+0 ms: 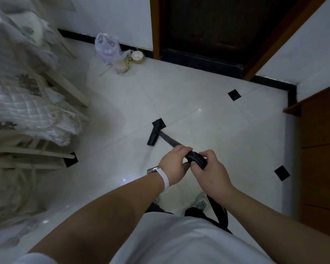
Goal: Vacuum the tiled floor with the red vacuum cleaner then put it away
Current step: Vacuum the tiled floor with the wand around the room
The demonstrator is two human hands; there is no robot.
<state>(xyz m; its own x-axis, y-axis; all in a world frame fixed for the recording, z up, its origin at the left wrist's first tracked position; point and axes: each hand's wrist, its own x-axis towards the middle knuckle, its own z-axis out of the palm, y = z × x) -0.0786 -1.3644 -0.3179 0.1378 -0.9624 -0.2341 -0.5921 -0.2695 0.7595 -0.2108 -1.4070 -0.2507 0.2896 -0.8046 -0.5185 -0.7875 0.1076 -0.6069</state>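
Observation:
A black vacuum wand (170, 139) slants down from my hands to a small black floor nozzle (154, 134) that rests on the white tiled floor (208, 119). My left hand (174, 164) grips the top of the wand. My right hand (211, 171) grips the ribbed black hose (197, 159) just behind it. The hose runs on under my right wrist and down past my legs (218, 212). The red body of the vacuum cleaner is out of view.
A bed with pale quilted bedding (27, 103) fills the left side. Plastic bags (108, 49) and a small bowl (137, 56) lie by the far wall. A dark wooden door (217, 29) stands ahead, and a wooden cabinet (320, 149) is at the right.

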